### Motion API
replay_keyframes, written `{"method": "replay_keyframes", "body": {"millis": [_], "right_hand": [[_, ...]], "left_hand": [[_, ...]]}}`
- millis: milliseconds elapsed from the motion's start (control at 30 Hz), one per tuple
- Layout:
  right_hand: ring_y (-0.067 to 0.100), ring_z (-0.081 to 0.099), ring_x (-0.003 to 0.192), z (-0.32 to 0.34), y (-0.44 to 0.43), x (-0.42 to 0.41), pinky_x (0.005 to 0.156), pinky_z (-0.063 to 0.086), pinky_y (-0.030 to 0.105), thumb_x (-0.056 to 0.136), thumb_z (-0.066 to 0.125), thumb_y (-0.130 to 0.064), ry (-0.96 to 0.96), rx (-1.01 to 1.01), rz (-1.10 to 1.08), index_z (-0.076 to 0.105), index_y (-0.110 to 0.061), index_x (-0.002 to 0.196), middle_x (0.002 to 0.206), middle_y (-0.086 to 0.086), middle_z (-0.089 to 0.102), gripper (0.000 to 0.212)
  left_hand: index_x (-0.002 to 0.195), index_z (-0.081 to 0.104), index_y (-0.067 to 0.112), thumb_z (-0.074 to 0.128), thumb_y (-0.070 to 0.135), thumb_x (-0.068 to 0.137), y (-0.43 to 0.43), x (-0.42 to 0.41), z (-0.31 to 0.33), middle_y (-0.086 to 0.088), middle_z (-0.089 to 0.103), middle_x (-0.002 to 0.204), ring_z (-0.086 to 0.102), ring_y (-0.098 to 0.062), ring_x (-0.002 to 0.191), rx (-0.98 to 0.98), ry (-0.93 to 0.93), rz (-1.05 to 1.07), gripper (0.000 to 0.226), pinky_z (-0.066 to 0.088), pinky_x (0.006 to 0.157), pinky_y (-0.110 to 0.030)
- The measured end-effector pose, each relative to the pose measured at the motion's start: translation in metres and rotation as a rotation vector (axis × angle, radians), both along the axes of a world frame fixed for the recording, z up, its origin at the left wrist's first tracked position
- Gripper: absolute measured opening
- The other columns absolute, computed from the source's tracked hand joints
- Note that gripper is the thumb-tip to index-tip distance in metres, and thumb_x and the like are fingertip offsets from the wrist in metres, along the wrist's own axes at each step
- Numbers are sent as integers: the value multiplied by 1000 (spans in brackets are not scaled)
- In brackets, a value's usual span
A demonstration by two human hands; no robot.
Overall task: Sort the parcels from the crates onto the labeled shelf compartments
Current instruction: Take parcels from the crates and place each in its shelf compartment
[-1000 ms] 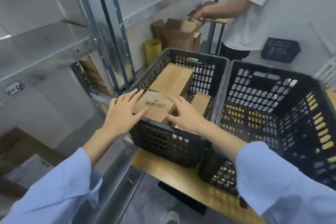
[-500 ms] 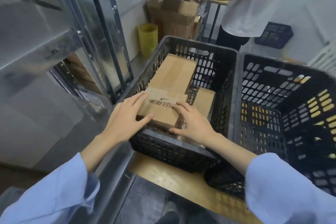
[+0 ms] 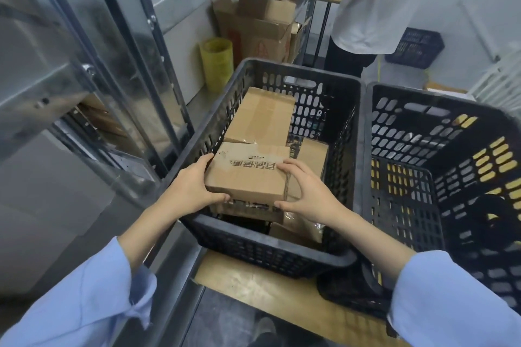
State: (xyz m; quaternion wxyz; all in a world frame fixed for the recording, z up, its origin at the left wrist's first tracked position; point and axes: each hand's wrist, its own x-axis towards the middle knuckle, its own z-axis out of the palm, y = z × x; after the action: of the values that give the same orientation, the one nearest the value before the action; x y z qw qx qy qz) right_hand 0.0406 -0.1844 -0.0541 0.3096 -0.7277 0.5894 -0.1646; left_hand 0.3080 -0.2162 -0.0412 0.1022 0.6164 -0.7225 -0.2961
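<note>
A: Our left fingers are curled under the near left corner of the printed parcel, thumb up along its left side. Our right fingers are spread over the top right edge, with the thumb hooked under the near right corner. So both hands are clamped on it, the left hand and the right hand on opposite ends.

B: And where does the parcel sit?

A: In the near end of the left crate, lying on other goods, roughly level with the rim. Behind it is a larger taped parcel, and a smaller one just beside it on the right.

B: How do we reckon it will handle?

A: It is a flat corrugated box, stiff at the edges and corners, so we judge our end-to-end hold is the right one. The top panel could dent if we press the middle. Plain cardboard should not slip in bare hands. Its weight we cannot tell; it looks modest for its size.

B: Anything to watch?

A: What seems to be crinkled plastic wrap lies beneath, which might cling or shift as we lift. The metal shelf stands at our left, and the right crate looks nearly empty.
</note>
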Motion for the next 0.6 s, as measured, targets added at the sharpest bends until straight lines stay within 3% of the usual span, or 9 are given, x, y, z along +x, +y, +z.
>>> {"method": "replay_keyframes", "body": {"millis": [100, 233, 500, 600], "right_hand": [[17, 22, 146, -1, 0, 1, 120, 20, 37, 78, 81, -32, -59, 74, -57, 32, -25, 151, 162, 0, 15, 88], [20, 34, 142, -1, -3, 1, 116, 32, 39, 78, 82, -26, -121, 110, -51, 30, -23, 152, 157, -2, 33, 91], [14, 37, 138, 11, 0, -4, 113, 38, 46, 74, 85, -18, -248, 57, -87, 25, -26, 153, 154, -5, 35, 101], [16, 39, 136, 23, 2, -10, 110, 42, 45, 73, 86, -16, -304, 50, -77, 22, -29, 154, 154, -3, 32, 104]], "left_hand": [[151, 27, 20, 86, 33, 70, -3, 0, -1, -5, 44, 149, 44, -23, 135, 44, 45, 20, 101, 36, 103, -29], [147, 35, 22, 89, 30, 67, -3, 1, -3, -5, 50, 144, 49, -19, 129, 28, 105, 49, 97, 37, 101, -25], [144, 43, 22, 89, 20, 67, 11, -3, 9, 10, 54, 132, 51, -3, 108, -174, 237, 129, 90, 39, 88, -14], [144, 44, 21, 89, 19, 67, 20, -9, 15, 10, 53, 133, 48, -3, 115, -254, 278, 161, 89, 40, 97, -21]]}}
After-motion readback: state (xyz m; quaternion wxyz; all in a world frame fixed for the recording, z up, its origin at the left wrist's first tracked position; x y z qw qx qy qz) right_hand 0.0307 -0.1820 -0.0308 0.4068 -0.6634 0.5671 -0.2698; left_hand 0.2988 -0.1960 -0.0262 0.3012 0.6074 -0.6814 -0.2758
